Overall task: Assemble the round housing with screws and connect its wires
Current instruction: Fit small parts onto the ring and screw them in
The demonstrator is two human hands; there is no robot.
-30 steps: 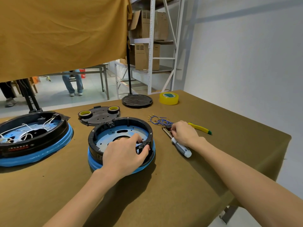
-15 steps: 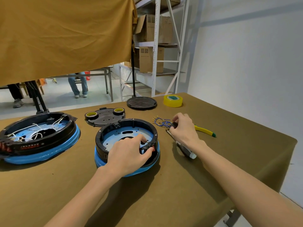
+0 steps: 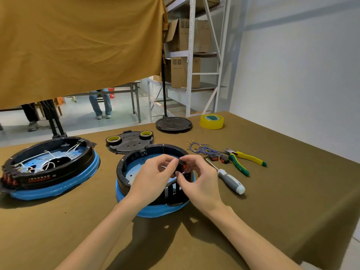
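A round black housing (image 3: 128, 164) on a blue base sits in front of me. Above its right rim both hands meet on a small black switch with a red button (image 3: 182, 167). My left hand (image 3: 153, 178) pinches it from the left, my right hand (image 3: 196, 178) pinches it from the right. Two more red switches (image 3: 218, 158) lie on the table beside a bundle of blue wires (image 3: 202, 149). A grey-handled screwdriver (image 3: 228, 177) lies right of the housing.
A larger housing with white wires (image 3: 48, 164) stands at the left. A black lid with two tape rolls (image 3: 129, 141), a round black disc (image 3: 174, 124), yellow tape (image 3: 212, 121) and green-yellow pliers (image 3: 243, 160) lie farther back and right. The table edge runs along the right.
My right hand left the wires and screwdriver area and came over to the housing's rim with a red switch. My left hand lifted off the rim to meet it.
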